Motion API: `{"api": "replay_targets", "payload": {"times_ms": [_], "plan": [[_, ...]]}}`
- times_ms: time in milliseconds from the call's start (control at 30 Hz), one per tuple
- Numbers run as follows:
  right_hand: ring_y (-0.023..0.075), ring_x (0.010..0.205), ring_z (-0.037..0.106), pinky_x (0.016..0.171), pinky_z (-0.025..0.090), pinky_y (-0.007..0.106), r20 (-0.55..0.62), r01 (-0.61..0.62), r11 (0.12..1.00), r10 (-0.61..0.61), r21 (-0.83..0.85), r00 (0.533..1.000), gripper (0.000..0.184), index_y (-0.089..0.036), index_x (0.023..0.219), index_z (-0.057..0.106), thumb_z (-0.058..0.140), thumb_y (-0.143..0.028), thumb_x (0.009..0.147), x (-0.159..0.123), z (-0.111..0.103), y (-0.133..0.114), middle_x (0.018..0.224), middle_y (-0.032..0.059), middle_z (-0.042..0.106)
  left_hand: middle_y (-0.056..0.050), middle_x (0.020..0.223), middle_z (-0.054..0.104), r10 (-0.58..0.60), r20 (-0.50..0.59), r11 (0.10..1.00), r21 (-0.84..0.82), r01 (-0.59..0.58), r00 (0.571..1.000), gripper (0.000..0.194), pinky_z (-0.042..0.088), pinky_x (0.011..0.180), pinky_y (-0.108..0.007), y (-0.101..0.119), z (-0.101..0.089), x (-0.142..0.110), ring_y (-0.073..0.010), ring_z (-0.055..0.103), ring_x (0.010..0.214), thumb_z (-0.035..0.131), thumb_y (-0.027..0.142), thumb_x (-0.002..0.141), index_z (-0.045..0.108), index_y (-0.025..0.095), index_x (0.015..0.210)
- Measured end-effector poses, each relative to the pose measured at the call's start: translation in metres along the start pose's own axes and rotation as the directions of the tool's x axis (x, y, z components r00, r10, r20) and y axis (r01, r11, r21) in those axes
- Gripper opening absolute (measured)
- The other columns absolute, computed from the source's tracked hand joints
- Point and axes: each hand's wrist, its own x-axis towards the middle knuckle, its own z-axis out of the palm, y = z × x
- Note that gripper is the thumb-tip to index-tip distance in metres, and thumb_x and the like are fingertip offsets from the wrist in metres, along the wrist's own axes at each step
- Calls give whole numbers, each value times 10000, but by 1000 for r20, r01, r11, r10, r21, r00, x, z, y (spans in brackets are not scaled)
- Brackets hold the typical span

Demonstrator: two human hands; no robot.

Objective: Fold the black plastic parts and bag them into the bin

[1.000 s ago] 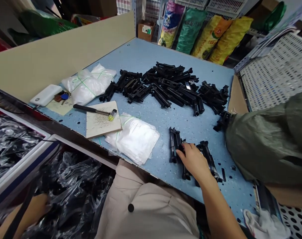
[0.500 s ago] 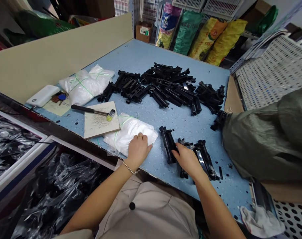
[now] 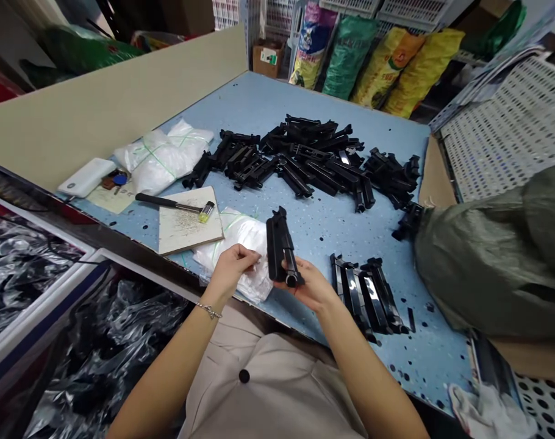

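My right hand (image 3: 305, 281) holds a long black plastic part (image 3: 282, 247) upright and tilted above the table's front edge, its fingers wrapped round the lower end. To its left, my left hand (image 3: 232, 268) is closed in a pinch on the thin white plastic bags (image 3: 245, 235), which lie in a flattened bundle with a green tie. Right of my hands, several similar black parts (image 3: 364, 296) lie side by side. Farther back on the blue table (image 3: 241, 201) spreads a large loose pile of black parts (image 3: 314, 152).
A hammer (image 3: 172, 203) rests on a pale board (image 3: 190, 228) at the left. Behind it are another tied white bundle (image 3: 161, 158) and a white power bank (image 3: 86, 177). A dark green sack (image 3: 483, 256) bulges over the right side. Bins of wrapped black items (image 3: 117, 341) stand below left.
My right hand has lifted a black part off the table and brought it left, towards my left hand. My left hand has gone from lying on the bag bundle to a pinch at it.
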Motion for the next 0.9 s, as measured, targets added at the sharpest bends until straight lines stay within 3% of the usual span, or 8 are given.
{"api": "replay_targets", "payload": {"times_ms": [133,333,467,567,733,800,867,900], "plan": [[144,673,656,600,573,247,-22,-33,997,34,71,999,266,-133,843,682,813,-283,666,11,5,7,770,50,704,27,659,614,91,-71,996,-2,-92,993,319,386,569,-209,-8,0,3,-89,526,586,799,248,548,529,172,700],[132,643,655,582,591,236,-9,-96,981,99,166,995,170,-140,792,644,777,-183,694,21,2,19,764,42,701,70,614,531,120,-18,993,23,-120,993,345,351,553,-195,-4,-3,1,-68,464,549,790,194,555,481,180,707],[129,670,667,575,593,223,-9,-98,972,102,214,995,114,-136,814,638,724,-155,741,22,-4,15,934,83,722,70,662,523,87,5,987,-133,-85,996,408,358,588,-185,5,-13,-3,-62,466,596,793,186,561,414,189,710],[133,694,678,580,593,213,60,-116,962,105,246,993,153,-123,912,648,697,-177,777,19,-3,12,1004,105,716,69,679,517,134,-17,987,-92,-135,991,409,366,609,-187,6,-12,-5,-62,463,613,782,163,577,396,191,708],[132,616,654,563,594,231,58,-132,961,122,244,991,110,-126,749,627,732,-129,719,24,3,16,758,51,699,54,686,503,237,87,968,58,-242,968,318,406,615,-225,2,-8,-8,-91,483,618,721,190,671,404,201,701],[129,607,643,547,588,232,-8,-100,967,105,236,994,139,-140,696,616,755,-133,687,26,0,17,757,45,700,19,746,538,353,111,904,216,-370,929,180,440,664,-257,3,-16,-9,-122,531,691,653,179,733,475,196,715],[130,617,639,549,584,233,-71,-61,978,77,202,995,152,-145,689,622,773,-151,670,25,-3,16,763,46,703,-37,892,593,475,172,736,459,-497,863,74,468,751,-309,5,-28,-10,-160,576,810,549,137,790,594,194,779],[129,619,637,558,583,232,-98,-37,984,55,177,994,153,-145,697,630,779,-162,669,22,-4,14,748,43,698,-60,976,607,513,218,629,563,-536,831,174,475,803,-338,6,-32,-11,-180,588,877,497,109,805,643,199,833]]}}
